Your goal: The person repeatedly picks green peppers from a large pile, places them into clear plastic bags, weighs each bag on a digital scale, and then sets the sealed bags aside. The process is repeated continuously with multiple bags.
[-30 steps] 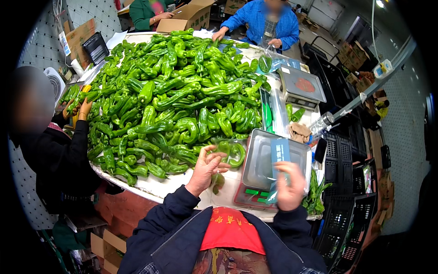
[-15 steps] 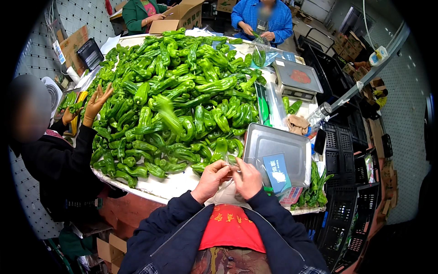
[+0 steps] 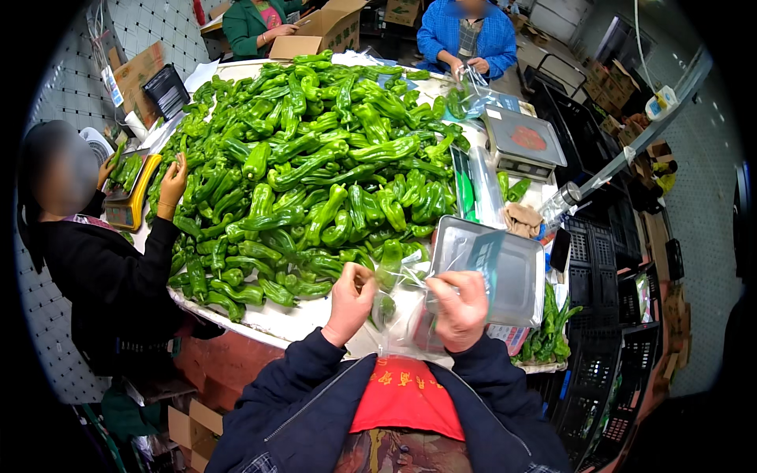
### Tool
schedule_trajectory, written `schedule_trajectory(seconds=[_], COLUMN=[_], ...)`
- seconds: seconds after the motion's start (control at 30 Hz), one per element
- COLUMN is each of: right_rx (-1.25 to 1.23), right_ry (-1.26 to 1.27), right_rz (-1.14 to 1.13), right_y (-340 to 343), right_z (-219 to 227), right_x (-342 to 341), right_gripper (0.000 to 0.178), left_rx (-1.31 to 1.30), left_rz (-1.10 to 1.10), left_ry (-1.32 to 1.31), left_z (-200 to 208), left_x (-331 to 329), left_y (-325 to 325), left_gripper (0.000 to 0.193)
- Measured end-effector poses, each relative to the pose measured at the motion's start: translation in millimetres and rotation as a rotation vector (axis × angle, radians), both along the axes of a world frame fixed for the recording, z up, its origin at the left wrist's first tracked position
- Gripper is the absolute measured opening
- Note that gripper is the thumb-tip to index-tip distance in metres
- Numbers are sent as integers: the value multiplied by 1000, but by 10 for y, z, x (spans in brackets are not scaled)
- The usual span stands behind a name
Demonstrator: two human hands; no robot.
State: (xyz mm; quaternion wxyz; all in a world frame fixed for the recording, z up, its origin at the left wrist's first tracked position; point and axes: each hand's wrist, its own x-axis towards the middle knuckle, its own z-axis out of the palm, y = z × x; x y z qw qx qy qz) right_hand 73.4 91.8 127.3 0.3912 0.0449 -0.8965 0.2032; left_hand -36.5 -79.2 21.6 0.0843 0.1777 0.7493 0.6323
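A clear plastic bag (image 3: 404,327) stretches between my two hands at the near edge of the table. My left hand (image 3: 349,303) is closed, its fingertips pinching at the bag's left side. On the other side, my right hand (image 3: 460,309) grips the film between thumb and fingers. A teal printed panel (image 3: 486,254), blurred, shows beyond the right hand over the metal tray of a scale (image 3: 519,277). Green peppers (image 3: 315,165) lie in a large heap just past my hands, and a few show through or behind the film.
A second scale (image 3: 523,135), clear bags (image 3: 486,189), a brown cloth (image 3: 523,220) and a glass jar (image 3: 561,200) line the right side. More peppers (image 3: 550,331) lie beside the near scale. Black crates (image 3: 591,347) stand at right. Co-workers stand left and across the table.
My hands have moved apart, drawing the bag wider between them. The teal panel has lifted and tilted over the scale. The co-worker at left has lowered a raised hand toward the peppers.
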Motion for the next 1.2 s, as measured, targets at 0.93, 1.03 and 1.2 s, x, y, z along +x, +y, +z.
schedule_trajectory(seconds=[0.93,1.03,1.2], right_rx=[-332,-514,69], right_ry=[-955,-724,-674], right_rz=[28,-12,-256], right_y=[171,172,394], right_z=[-400,-572,-800], right_x=[698,747,580], right_gripper=[46,56,63], left_rx=[-64,-60,128], left_rz=[-343,-358,-570], left_ry=[578,604,789], left_z=[337,347,641], left_x=[468,482,585], left_y=[852,877,761], left_gripper=[33,30,33])
